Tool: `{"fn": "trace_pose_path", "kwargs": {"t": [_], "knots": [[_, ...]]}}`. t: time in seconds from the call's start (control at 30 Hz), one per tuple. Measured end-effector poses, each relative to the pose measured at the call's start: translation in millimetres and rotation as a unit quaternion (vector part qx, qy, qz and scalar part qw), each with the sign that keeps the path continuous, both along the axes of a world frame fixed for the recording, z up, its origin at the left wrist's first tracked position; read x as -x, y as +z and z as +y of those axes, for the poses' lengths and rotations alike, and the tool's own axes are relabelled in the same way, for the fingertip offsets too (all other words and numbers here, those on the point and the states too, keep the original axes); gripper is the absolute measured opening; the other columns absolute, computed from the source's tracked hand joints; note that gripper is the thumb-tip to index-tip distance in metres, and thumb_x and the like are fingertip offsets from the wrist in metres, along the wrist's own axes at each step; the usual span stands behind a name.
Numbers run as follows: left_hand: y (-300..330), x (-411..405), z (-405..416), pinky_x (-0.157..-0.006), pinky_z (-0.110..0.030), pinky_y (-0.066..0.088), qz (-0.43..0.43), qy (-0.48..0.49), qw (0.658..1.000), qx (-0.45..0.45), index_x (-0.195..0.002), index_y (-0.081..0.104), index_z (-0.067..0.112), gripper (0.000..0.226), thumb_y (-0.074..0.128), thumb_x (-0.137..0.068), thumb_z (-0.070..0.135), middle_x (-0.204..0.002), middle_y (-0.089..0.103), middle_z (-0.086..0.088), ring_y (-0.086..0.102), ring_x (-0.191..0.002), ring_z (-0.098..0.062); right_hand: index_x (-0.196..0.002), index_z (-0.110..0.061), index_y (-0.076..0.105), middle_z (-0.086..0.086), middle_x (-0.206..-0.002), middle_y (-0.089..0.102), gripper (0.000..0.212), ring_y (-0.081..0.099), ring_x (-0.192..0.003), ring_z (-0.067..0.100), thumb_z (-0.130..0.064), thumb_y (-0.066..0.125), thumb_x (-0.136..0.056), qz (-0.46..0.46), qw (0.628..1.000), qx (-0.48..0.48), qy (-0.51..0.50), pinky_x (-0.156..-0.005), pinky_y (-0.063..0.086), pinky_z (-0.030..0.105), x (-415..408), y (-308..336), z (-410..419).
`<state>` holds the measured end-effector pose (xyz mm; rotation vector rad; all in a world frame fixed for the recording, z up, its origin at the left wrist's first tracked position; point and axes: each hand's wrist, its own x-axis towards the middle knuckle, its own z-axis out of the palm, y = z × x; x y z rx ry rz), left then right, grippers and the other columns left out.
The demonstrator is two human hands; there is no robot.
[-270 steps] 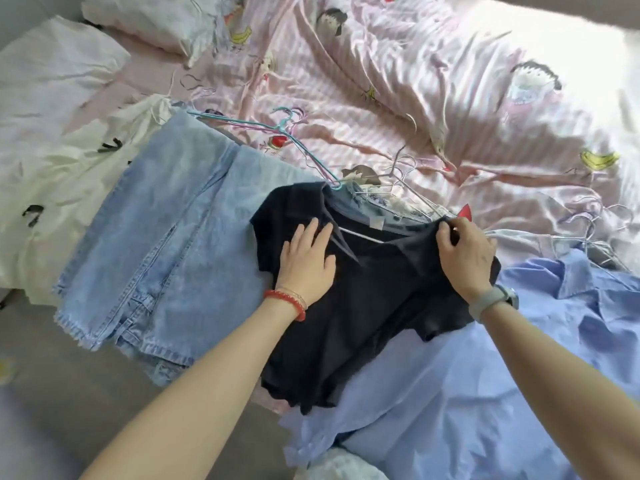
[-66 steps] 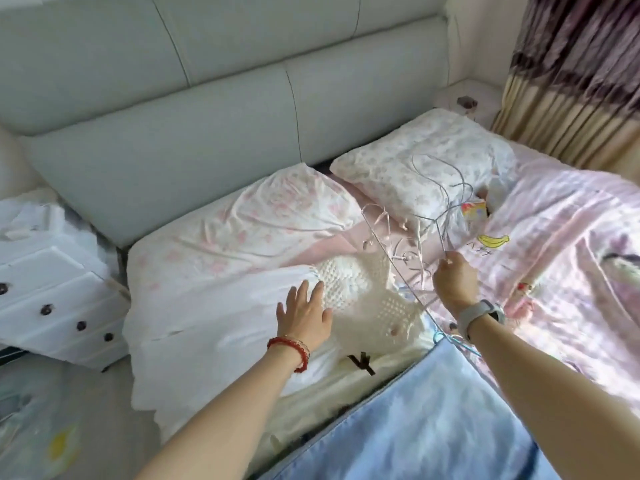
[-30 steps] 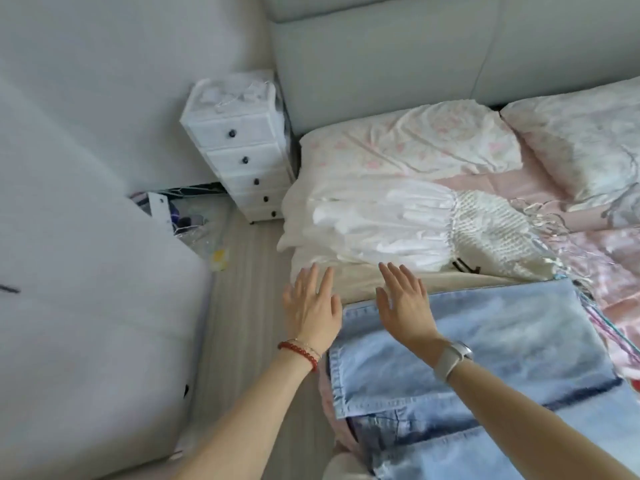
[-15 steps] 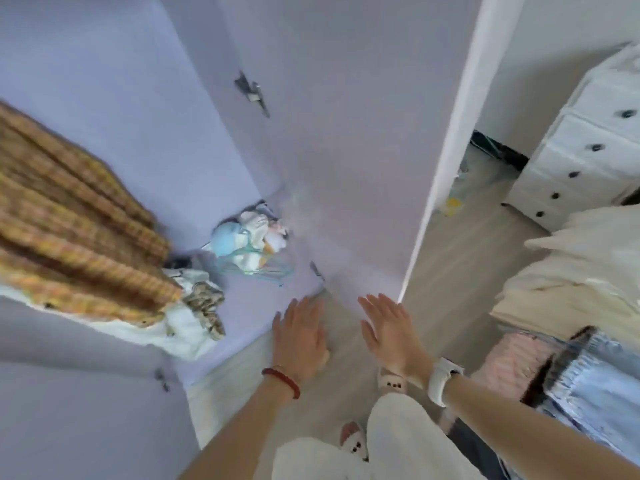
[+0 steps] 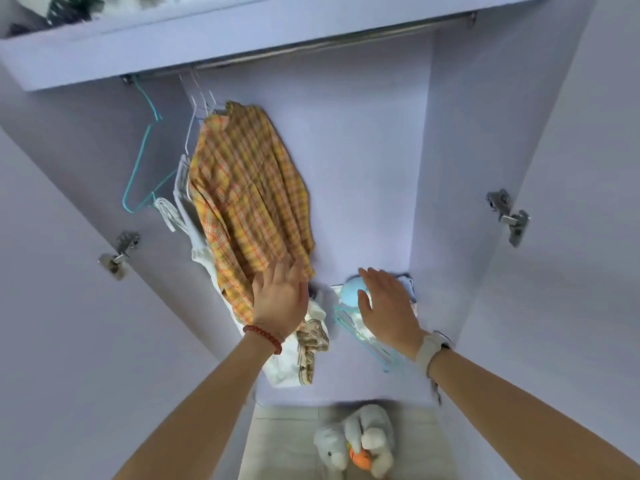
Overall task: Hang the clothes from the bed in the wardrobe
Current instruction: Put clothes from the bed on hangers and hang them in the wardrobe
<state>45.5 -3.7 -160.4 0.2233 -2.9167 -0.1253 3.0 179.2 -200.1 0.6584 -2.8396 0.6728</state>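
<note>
Inside the open wardrobe (image 5: 346, 168), at the far left, an empty teal hanger (image 5: 145, 157) is hung on the metal rail (image 5: 311, 46). Just right of it, white wire hangers (image 5: 194, 112) are seen, and a yellow checked shirt (image 5: 242, 195) is hung from one of them. Behind the shirt a white garment (image 5: 298, 355) is partly hidden and reaches down to the wardrobe floor. The left hand (image 5: 278, 299) is held open with straight fingers in front of the lower hem of the shirt; whether it is touched cannot be told. Nothing is held by it. The right hand (image 5: 388, 306) is also spread open and empty, above a light blue bundle (image 5: 351, 292) and teal hangers (image 5: 367, 341) lying on the wardrobe floor. Near the bottom, plush toys (image 5: 353, 441) are seen.
</note>
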Motion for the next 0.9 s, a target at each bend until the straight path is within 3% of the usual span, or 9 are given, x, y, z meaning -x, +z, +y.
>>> {"fn": "trace_pose_path", "kwargs": {"t": [0.27,0.47,0.63,0.7,0.8,0.9], "knots": [[64,73,-71,-0.108,-0.047,0.020,0.097,0.052,0.994,0.017,-0.140,0.034,0.018,0.049,0.042,-0.093,0.029,-0.146,0.032,-0.008,0.022,-0.137,-0.025,-0.135,-0.007,0.040,0.012,-0.134,0.049,0.043,0.043,-0.123,0.028,-0.020,0.040,-0.094,0.049,0.995,0.042,0.073,-0.102,0.033,0.037,102,64,-76],[91,94,-155,-0.103,-0.050,0.026,0.154,0.132,0.979,-0.023,-0.134,0.041,0.014,0.043,0.045,-0.092,0.022,-0.141,0.039,-0.009,0.032,-0.130,-0.029,-0.137,-0.011,0.036,0.009,-0.135,0.048,0.042,0.044,-0.122,0.027,-0.025,0.035,-0.097,-0.012,0.985,0.122,0.125,-0.100,0.039,0.039,136,96,-148],[103,122,-226,-0.096,-0.046,0.036,0.172,0.157,0.965,-0.121,-0.129,0.047,0.006,0.039,0.046,-0.091,0.013,-0.131,0.046,-0.017,0.042,-0.116,-0.037,-0.131,-0.015,0.043,0.012,-0.103,0.066,0.037,0.062,-0.092,0.032,-0.027,0.032,-0.098,-0.105,0.958,0.240,0.118,-0.074,0.051,0.041,153,138,-226],[101,134,-248,-0.095,-0.046,0.038,0.157,0.155,0.966,-0.135,-0.129,0.047,0.004,0.038,0.046,-0.092,0.013,-0.128,0.047,-0.019,0.044,-0.114,-0.038,-0.119,-0.014,0.051,0.005,-0.094,0.066,0.033,0.062,-0.088,0.027,-0.029,0.032,-0.098,-0.085,0.963,0.233,0.105,-0.077,0.051,0.039,162,151,-259],[94,151,-273,-0.097,-0.045,0.038,0.143,0.136,0.967,-0.160,-0.132,0.045,0.006,0.040,0.045,-0.094,0.019,-0.129,0.049,-0.017,0.045,-0.117,-0.036,-0.096,-0.009,0.053,-0.001,-0.065,0.052,0.035,0.057,-0.066,0.024,-0.039,0.035,-0.096,-0.043,0.978,0.195,0.054,-0.056,0.048,0.033,176,163,-306],[85,163,-285,-0.097,-0.043,0.040,0.145,0.094,0.968,-0.181,-0.132,0.047,0.010,0.042,0.046,-0.094,0.026,-0.126,0.053,-0.013,0.051,-0.115,-0.032,-0.096,-0.008,0.049,0.001,-0.069,0.054,0.042,0.057,-0.065,0.024,-0.049,0.042,-0.091,-0.050,0.985,0.166,0.011,-0.051,0.042,0.028,186,168,-343]]}}
